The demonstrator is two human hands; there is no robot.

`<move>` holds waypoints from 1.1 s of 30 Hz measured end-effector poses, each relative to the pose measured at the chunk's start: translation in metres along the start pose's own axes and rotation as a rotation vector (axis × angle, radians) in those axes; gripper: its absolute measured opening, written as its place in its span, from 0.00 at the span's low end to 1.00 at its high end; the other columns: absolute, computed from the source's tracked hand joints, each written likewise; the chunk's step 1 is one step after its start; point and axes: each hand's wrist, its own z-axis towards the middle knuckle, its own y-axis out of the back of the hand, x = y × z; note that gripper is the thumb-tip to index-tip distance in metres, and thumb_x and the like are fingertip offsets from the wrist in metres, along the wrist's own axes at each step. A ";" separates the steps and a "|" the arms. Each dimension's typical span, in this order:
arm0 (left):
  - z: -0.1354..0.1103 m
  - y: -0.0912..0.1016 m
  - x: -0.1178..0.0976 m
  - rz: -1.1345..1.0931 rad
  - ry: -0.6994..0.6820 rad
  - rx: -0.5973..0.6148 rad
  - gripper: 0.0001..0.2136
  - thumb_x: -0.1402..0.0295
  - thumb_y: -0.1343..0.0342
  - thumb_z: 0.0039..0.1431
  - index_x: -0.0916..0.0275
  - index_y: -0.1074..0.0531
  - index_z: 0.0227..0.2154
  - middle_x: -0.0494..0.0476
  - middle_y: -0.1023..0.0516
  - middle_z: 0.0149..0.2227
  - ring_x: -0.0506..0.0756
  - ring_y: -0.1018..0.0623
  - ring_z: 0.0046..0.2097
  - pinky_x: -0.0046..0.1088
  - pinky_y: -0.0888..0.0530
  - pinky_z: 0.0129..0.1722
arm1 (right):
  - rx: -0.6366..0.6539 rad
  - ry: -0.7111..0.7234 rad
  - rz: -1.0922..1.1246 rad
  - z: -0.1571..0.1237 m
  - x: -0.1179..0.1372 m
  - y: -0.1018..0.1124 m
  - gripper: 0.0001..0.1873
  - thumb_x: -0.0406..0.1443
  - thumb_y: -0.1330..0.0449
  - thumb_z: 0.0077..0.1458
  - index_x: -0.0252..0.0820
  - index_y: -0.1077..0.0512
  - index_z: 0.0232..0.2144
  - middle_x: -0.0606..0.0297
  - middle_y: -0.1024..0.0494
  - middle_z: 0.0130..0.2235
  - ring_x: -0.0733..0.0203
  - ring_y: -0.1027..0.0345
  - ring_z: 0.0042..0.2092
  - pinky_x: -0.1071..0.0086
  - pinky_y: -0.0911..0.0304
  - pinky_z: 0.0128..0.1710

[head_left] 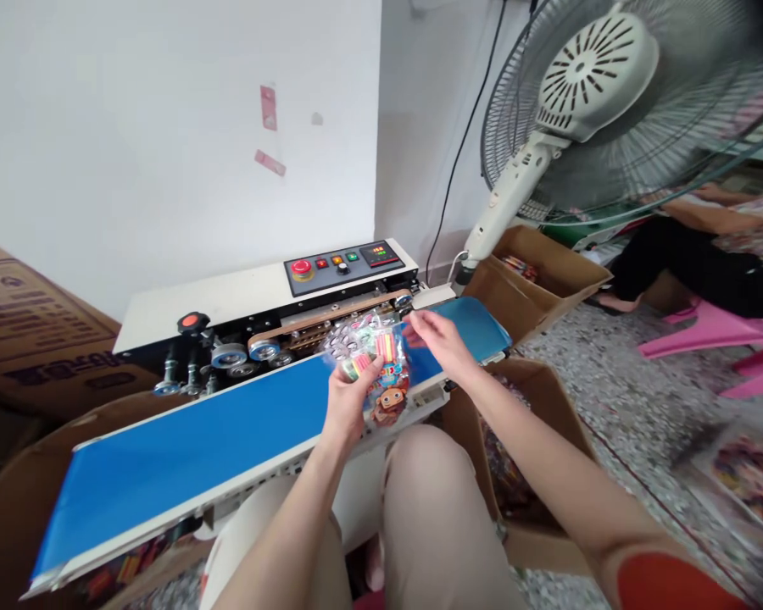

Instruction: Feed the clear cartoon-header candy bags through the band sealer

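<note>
My left hand [348, 400] is closed around clear plastic packets [391, 373], its thumb lying across the front one. Striped, coloured sticks show through the plastic, and a brown cartoon figure is printed at the bottom. Behind them, shiny clear wrap with small round prints [349, 335] reaches toward the machine's rollers. At the packet's upper right edge, the bent fingers of my right hand [442, 343] appear pinched on the plastic; the fingertips are partly hidden. Both hands are above the blue conveyor belt [216, 445] of a band sealing machine [254, 288].
A control panel [343, 267] with a red button tops the machine. Cardboard boxes stand at right [527, 280], below my right arm [547, 407] and at left [31, 322]. A large fan [585, 76] rises at upper right. Beyond it, a person sits near a pink stool [725, 335].
</note>
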 end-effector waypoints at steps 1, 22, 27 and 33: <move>0.001 0.000 0.002 -0.002 -0.006 -0.010 0.17 0.65 0.30 0.42 0.65 0.23 0.36 0.58 0.18 0.37 0.55 0.19 0.35 0.31 0.23 0.39 | 0.049 0.012 0.028 -0.013 0.007 -0.006 0.18 0.50 0.42 0.54 0.43 0.27 0.35 0.62 0.23 0.33 0.60 0.28 0.35 0.68 0.32 0.35; 0.004 -0.003 0.006 0.067 -0.019 0.010 0.19 0.62 0.31 0.43 0.66 0.24 0.38 0.59 0.18 0.35 0.55 0.20 0.33 0.30 0.24 0.35 | -0.217 -0.106 -0.676 0.061 -0.042 0.025 0.08 0.40 0.40 0.52 0.43 0.30 0.25 0.62 0.24 0.27 0.57 0.29 0.31 0.68 0.38 0.33; 0.006 -0.002 0.008 0.025 -0.045 0.024 0.19 0.61 0.34 0.47 0.62 0.26 0.42 0.58 0.19 0.39 0.55 0.20 0.38 0.30 0.25 0.41 | -0.113 0.011 -0.247 0.017 -0.010 0.001 0.18 0.50 0.47 0.57 0.44 0.28 0.34 0.62 0.23 0.30 0.58 0.29 0.31 0.68 0.36 0.32; 0.007 -0.003 0.010 0.009 0.018 0.023 0.16 0.61 0.33 0.47 0.63 0.24 0.38 0.56 0.19 0.35 0.53 0.21 0.35 0.29 0.26 0.39 | -0.099 0.150 -0.088 -0.030 0.014 -0.014 0.16 0.49 0.37 0.49 0.43 0.28 0.28 0.65 0.24 0.29 0.61 0.32 0.30 0.69 0.36 0.33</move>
